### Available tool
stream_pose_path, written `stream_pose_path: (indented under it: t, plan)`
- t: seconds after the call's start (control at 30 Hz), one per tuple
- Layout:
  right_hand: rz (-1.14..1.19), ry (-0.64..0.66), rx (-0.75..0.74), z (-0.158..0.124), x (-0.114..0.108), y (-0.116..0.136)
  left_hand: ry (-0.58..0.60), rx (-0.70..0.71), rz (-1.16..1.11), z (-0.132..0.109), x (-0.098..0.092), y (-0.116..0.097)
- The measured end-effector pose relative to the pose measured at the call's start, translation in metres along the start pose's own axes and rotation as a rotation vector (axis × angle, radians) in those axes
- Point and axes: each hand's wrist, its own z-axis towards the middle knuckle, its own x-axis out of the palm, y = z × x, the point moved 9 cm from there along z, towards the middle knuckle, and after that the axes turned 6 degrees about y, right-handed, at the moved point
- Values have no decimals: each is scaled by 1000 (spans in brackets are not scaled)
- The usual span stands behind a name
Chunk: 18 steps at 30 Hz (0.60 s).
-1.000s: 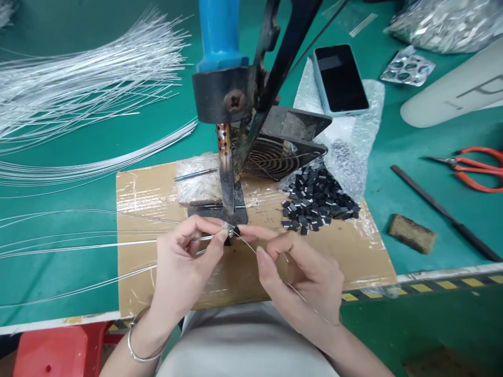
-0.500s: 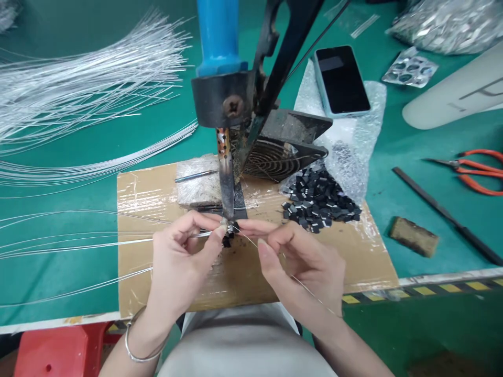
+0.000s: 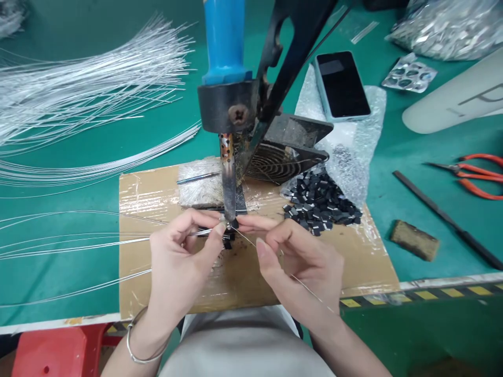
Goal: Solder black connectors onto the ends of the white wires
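My left hand [image 3: 178, 259] pinches a thin silver wire [image 3: 118, 242] and brings its end to the tip of the soldering iron [image 3: 228, 183], which hangs from a black stand with a blue handle [image 3: 225, 39]. My right hand [image 3: 302, 262] pinches a fine solder wire [image 3: 310, 290] and meets the left fingertips just under the iron tip. A small black chip [image 3: 228, 242] sits between the fingertips, mostly hidden. Both hands rest over the taped cardboard pad [image 3: 149, 193].
A pile of small black chips [image 3: 320, 201] lies right of the iron on bubble wrap. A small fan [image 3: 275, 159] stands behind. Bundles of silver wire [image 3: 78, 89] spread left. A phone [image 3: 341, 84], orange pliers [image 3: 475, 170], a file [image 3: 444, 212] and a brown block [image 3: 414, 242] lie right.
The view has shifted slightly. Both hands stay pinched together under the iron tip, moved a little up toward it.
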Motion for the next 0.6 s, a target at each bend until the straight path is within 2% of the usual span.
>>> stream_pose_path:
  t: [0.6]
  plan:
    - [-9, 0, -25, -1, 1, 4, -31, 35, -12, -3, -1, -3]
